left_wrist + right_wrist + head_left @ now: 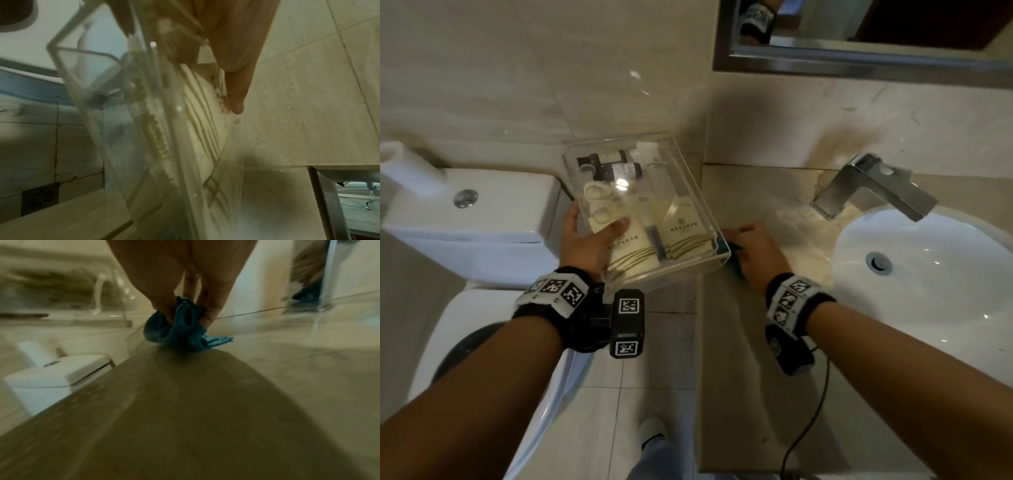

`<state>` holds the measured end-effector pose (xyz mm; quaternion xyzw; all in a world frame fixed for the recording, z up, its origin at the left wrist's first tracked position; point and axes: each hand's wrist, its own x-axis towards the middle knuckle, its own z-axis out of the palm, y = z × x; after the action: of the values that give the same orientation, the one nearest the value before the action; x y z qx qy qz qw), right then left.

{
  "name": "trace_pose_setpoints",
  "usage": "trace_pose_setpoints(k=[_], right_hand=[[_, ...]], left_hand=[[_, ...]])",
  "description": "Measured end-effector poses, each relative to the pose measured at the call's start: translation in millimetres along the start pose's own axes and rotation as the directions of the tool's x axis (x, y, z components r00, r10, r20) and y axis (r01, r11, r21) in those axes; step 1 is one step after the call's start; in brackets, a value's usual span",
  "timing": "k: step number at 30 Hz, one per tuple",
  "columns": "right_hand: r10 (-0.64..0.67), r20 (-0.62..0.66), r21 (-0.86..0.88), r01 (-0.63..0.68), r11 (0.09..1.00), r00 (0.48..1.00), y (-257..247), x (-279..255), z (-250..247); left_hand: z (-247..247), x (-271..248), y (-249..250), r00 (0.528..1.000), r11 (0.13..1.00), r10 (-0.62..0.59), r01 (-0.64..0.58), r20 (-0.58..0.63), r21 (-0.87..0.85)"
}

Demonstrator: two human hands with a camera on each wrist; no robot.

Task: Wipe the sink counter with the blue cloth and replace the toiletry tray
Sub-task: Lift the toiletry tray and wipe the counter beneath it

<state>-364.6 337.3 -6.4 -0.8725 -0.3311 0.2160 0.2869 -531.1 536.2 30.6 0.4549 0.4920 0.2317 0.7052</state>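
Nearest to us, at the bottom of the head view, our two bare forearms reach up the frame, each with a black wristband carrying black-and-white square markers, and a thin black cable trails off the right one toward the lower edge. Just beyond, at centre right, our right hand (751,253) lies knuckles-up on the beige polished stone sink counter (743,359), its fingers bunched tight round the crumpled blue cloth (180,331); the right wrist view shows the cloth pressed on the counter near its left edge, one corner poking out flat to the right. At centre left, our left hand (589,243) holds the clear square acrylic toiletry tray (690,209) off the counter, tilted, thumb lying over the inside of the tray and the other fingers hidden underneath; the left wrist view shows that thumb on a cream packet. In the tray lie cream sachets with gold stripes, two small dark bottles (616,164) and white round caps. Its lower right corner hangs just beside our right hand. Farther left stands a white ceramic toilet tank (493,219) with a chrome button; farther right are the white oval basin (945,308) and a square chrome tap (876,185), and at the top right a steel-framed mirror (859,58)
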Motion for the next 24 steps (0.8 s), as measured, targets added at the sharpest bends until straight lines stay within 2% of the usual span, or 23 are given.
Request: trace_pose_setpoints(k=[2, 4, 6, 7, 9, 12, 14, 17, 19, 24], right_hand=[[0.026, 0.041, -0.019, -0.025, 1.0, 0.999, -9, 9, 14], [0.059, 0.001, -0.039, -0.059, 0.998, 0.998, -1, 16, 12], [0.149, -0.169, 0.003, -0.151, 0.989, 0.974, 20, 23, -6], [0.262, -0.24, 0.047, -0.258, 0.965, 0.935, 36, 24, -18], [0.422, -0.23, -0.084, -0.45, 0.889, 0.877, 70, 16, -46], [0.489, -0.235, -0.297, -0.541, 0.787, 0.84, 105, -6, -75], [0.44, -0.252, -0.366, -0.505, 0.781, 0.862, 102, -11, -80], [0.298, -0.3, -0.237, -0.373, 0.897, 0.906, 76, 1, -70], [0.182, -0.305, -0.223, -0.256, 0.941, 0.935, 57, 15, -53], [-0.002, -0.193, -0.132, -0.024, 0.991, 0.981, 20, 60, -22]], left_hand=[[-4, 5, -2, 1.0, 1.0, -0.012, 0.012, -0.004, -0.003], [-5, 7, -2, 1.0, 1.0, -0.007, 0.007, -0.003, -0.011], [-5, 9, -2, 1.0, 1.0, 0.004, -0.004, -0.003, 0.0], [-5, 9, -1, 1.0, 1.0, 0.008, -0.008, -0.001, 0.01], [-5, 9, -1, 1.0, 1.0, 0.011, -0.011, 0.004, 0.016], [-2, 6, 0, 1.0, 1.0, -0.007, 0.007, 0.006, 0.019], [3, 2, 1, 1.0, 1.0, -0.013, 0.013, 0.008, 0.029], [10, -2, 4, 1.0, 0.999, -0.006, 0.005, 0.016, 0.039], [14, -4, 5, 1.0, 0.999, 0.002, -0.004, 0.023, 0.046], [20, 0, 1, 1.0, 0.999, 0.011, -0.011, 0.015, 0.045]])
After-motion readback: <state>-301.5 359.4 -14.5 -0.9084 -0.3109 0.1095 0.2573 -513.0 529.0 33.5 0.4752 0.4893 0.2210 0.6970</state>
